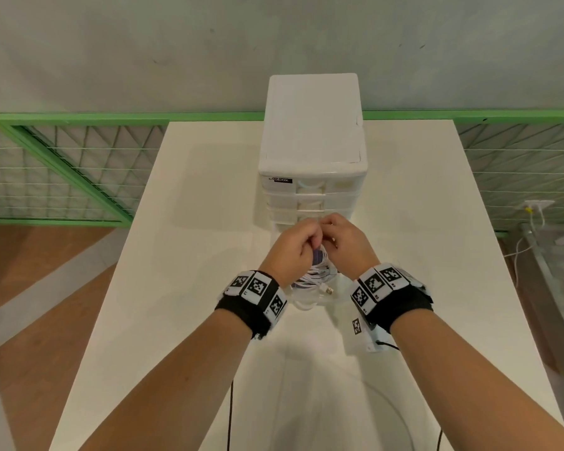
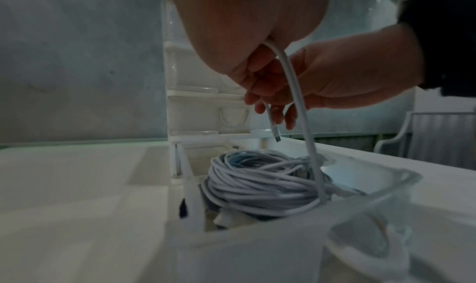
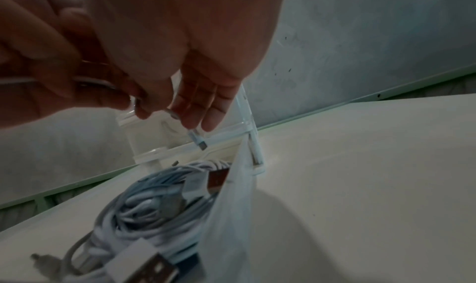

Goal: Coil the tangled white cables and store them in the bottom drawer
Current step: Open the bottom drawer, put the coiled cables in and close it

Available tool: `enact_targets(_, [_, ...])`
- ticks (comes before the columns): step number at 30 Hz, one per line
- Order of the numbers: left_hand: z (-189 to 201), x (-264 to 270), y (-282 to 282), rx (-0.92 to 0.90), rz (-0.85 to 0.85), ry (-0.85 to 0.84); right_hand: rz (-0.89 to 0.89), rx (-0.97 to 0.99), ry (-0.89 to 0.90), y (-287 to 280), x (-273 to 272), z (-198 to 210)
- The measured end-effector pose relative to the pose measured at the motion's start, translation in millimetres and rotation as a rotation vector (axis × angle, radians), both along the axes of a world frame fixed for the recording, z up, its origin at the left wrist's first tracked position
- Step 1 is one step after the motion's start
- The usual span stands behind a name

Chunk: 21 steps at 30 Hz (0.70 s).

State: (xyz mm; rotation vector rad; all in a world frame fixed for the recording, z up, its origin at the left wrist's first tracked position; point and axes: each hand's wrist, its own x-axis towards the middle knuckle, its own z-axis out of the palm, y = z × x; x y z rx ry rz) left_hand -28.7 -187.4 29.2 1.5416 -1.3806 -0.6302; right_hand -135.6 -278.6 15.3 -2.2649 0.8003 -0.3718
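white cables (image 2: 257, 183): light, floppy, springy | left hand (image 1: 293, 245), right hand (image 1: 345, 239) pinch loose end (image 2: 300, 108) | grip bundled loops, bottom drawer (image 2: 257, 252)

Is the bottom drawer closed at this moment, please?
No, the bottom drawer is pulled out, with the coiled white cables lying inside it.

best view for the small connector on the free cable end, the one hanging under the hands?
Left wrist: the connector hangs clear below the right hand, sharp against the pale drawer unit. Right wrist shows it too, but blurrier, under the fingers. In the head view the hands hide it.
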Motion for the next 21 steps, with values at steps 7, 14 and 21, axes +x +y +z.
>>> enact_targets(7, [-12.0,18.7,3.5,0.121,0.276,0.007,-0.282,0.107,-0.146,-5.7,-2.5,2.8])
enact_targets(14, [-22.6,28.6,22.6,0.26,0.523,0.284,-0.277,0.23,-0.081,-1.5,1.5,-6.6])
enact_targets(21, [-21.8,15.0,12.7,0.285,0.489,-0.036,-0.148,-0.06,0.238,2.8,5.2,-21.5])
